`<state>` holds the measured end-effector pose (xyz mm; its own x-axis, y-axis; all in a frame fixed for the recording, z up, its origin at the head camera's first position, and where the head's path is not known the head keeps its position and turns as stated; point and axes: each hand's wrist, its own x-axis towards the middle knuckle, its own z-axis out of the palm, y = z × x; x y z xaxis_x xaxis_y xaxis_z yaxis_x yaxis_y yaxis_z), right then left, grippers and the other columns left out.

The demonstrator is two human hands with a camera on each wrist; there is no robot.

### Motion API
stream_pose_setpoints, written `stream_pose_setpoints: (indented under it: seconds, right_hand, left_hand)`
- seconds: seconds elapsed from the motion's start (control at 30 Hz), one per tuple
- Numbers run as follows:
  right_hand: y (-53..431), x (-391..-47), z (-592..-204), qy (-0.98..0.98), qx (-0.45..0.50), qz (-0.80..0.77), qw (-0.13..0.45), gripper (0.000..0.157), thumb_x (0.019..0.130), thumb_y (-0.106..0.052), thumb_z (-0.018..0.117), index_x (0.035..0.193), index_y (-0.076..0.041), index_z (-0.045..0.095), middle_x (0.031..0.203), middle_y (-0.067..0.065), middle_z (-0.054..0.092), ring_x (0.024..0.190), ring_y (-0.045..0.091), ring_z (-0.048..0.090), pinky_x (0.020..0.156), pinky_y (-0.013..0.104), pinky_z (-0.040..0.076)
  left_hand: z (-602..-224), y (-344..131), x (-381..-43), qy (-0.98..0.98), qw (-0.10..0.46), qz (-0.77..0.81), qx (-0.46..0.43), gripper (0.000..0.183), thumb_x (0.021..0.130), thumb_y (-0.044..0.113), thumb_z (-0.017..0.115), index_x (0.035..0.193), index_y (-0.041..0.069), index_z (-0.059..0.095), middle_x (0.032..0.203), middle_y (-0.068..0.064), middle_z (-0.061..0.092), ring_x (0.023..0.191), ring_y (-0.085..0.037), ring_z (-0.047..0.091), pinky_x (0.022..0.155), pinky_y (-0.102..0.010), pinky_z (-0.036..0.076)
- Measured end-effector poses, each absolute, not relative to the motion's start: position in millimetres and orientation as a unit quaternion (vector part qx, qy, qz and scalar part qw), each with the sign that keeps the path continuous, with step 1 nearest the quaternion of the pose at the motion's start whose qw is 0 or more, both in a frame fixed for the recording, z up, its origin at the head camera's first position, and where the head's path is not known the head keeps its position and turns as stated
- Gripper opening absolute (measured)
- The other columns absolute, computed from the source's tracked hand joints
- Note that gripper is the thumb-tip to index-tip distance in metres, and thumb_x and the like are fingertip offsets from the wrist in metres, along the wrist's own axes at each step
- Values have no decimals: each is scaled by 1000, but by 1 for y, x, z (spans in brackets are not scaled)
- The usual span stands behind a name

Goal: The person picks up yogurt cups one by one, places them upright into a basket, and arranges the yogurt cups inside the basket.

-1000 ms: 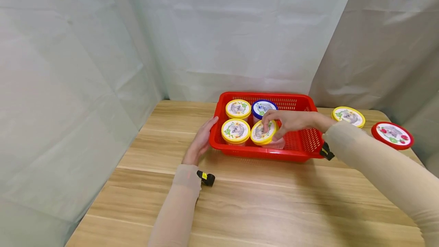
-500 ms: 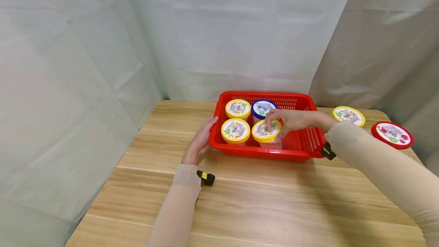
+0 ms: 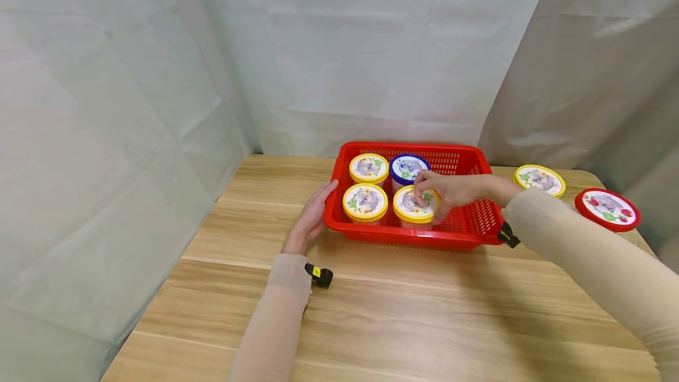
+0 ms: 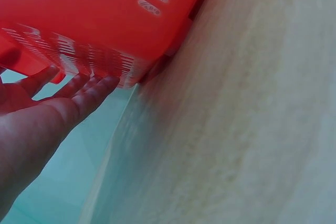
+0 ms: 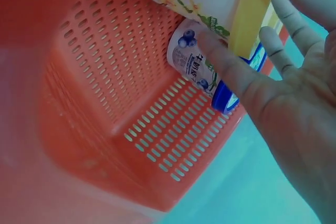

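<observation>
With thumb and curled fingers of the right hand pinching the round, white, yellow-lidded plastic tub, upright right of frame centre inside the red slotted plastic basket, press straight down to seat the hidden base. Brace with the left hand, fingers straight against the basket's left end. Release without nudging the round blue-lidded plastic tub just above.

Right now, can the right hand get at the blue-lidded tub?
Probably yes, once the right hand lets go of its yellow-lidded tub: the blue-lidded tub stands just behind, its top mostly uncovered.
</observation>
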<state>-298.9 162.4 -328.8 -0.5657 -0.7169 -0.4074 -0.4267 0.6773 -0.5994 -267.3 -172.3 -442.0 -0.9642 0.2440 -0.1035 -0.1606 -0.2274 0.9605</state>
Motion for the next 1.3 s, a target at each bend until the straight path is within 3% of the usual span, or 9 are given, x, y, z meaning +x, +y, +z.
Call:
stream_pose_setpoints:
  seconds: [0.3,0.8,1.3]
  right_hand:
    - [166,-299,-328,853,-332,-247,317,40,84,-16,85,118,-22,65,151,12,36,142,41,28,108,57,48]
    - [158,-297,-330,858,-355,-218,302,45,85,-13,85,123,-23,62,145,9,36,141,39,30,113,63,39]
    - [161,-295,-325,863,-335,-210,315,45,88,-18,83,127,-24,61,149,10,35,142,41,29,110,59,45]
  left_hand:
    - [-443,-169,-268,600,132,788,43,57,112,39,40,163,13,31,157,-11,43,139,-25,47,116,-43,42]
    - [-444,-171,-268,599,130,789,39,57,113,39,40,163,14,30,159,-10,42,142,-25,45,117,-43,41]
    - [-444,-170,-269,604,134,784,40,57,112,40,41,163,16,32,158,-9,44,141,-25,47,115,-43,43]
